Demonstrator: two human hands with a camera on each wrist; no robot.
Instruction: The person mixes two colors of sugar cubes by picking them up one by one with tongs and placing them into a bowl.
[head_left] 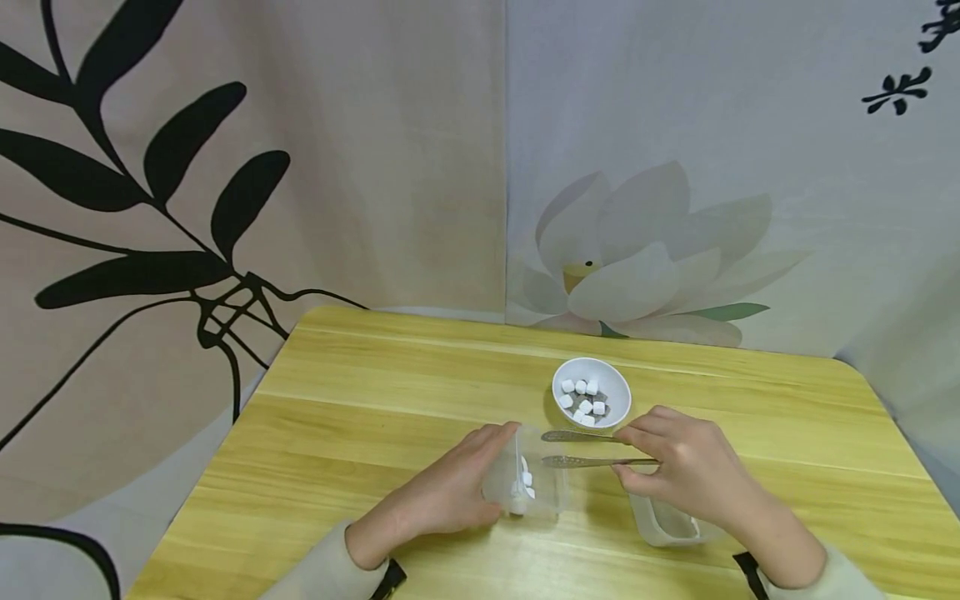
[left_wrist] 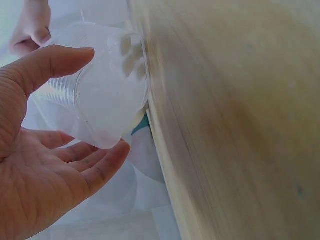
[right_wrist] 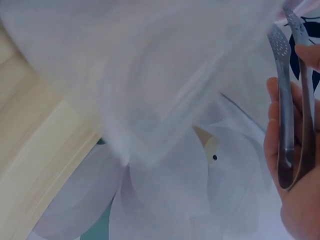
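My left hand (head_left: 459,483) grips a clear plastic container (head_left: 551,500) between thumb and fingers, tipped on its side with its opening toward the right. Several small white pieces (head_left: 527,479) lie inside it. In the left wrist view the thumb is over one side of the container (left_wrist: 107,100) and the fingers are under the other. My right hand (head_left: 686,458) holds metal tongs (head_left: 592,462), whose two arms stand apart with their tips at the container's mouth. The right wrist view shows the tongs (right_wrist: 286,110) lying along the palm.
Behind the hands stands a white bowl (head_left: 622,392) with several white marshmallow-like cubes (head_left: 585,407). A second clear container (head_left: 660,533) sits on the wooden table (head_left: 420,367) beneath my right hand. A printed curtain (head_left: 405,167) hangs behind the table's far edge.
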